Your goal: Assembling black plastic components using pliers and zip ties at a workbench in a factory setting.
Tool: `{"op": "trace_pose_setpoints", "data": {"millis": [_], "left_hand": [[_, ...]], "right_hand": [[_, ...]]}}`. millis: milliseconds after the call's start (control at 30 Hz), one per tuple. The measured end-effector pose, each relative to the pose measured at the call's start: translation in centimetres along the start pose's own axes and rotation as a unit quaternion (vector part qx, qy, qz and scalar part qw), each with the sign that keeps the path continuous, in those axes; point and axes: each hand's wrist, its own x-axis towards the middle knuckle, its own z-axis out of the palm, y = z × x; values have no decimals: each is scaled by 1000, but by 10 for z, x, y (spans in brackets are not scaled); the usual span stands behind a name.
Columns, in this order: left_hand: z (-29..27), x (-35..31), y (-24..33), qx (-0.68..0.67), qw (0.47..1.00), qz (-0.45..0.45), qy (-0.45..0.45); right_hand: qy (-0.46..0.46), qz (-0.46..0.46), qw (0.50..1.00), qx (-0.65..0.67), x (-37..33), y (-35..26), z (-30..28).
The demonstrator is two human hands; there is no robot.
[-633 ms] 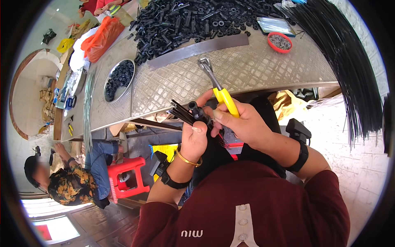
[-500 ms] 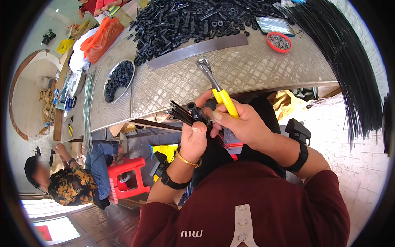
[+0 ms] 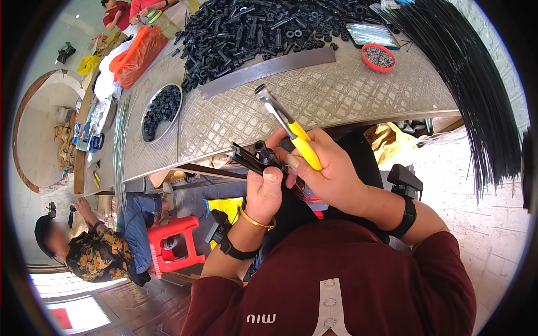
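Note:
My right hand (image 3: pixel 343 176) is closed round the yellow handles of a pair of pincers (image 3: pixel 305 147), their metal head pointing up and away over the table edge. Its fingertips also reach the black part in front of me. My left hand (image 3: pixel 263 197) is wrapped round a bundle of thin black rods (image 3: pixel 245 159) with a black tubular fitting (image 3: pixel 261 148) standing up among them. The fingers hide the lower end of the fitting. Both hands are close together over my lap, near the table's front edge.
A big pile of black plastic parts (image 3: pixel 235 42) lies behind a flat metal strip (image 3: pixel 269 71). An oval dish (image 3: pixel 180 106) holds black rings; a red bowl (image 3: pixel 378 69) holds small metal pieces. Long black rods (image 3: pixel 476 106) hang off the right side. Another person (image 3: pixel 101 249) sits left, by a red stool (image 3: pixel 178 243).
The pincers have turned in my right hand, so their head has swung left and tilts more. My left hand still grips the rods and fitting in nearly the same place.

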Motion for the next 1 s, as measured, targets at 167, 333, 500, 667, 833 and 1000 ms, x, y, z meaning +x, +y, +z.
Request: {"op": "trace_pose_setpoints", "data": {"millis": [167, 333, 500, 667, 833, 1000], "left_hand": [[2, -1, -2, 19, 1000, 4, 16], [-5, 1, -2, 65, 998, 6, -14], [2, -2, -2, 29, 999, 2, 18], [4, -2, -1, -7, 1000, 3, 7], [-5, 1, -1, -20, 999, -20, -22], [3, 0, -9, 23, 998, -24, 48]], "right_hand": [[-15, -90, 984, -156, 1, 3, -6], [-51, 75, 983, 159, 6, 10, -5], [-28, -26, 999, 5, 1, 9, -5], [2, -51, 996, -70, 0, 5, -3], [-60, -95, 992, -48, 7, 5, -8], [-93, -59, 993, -28, 7, 10, -13]]}}
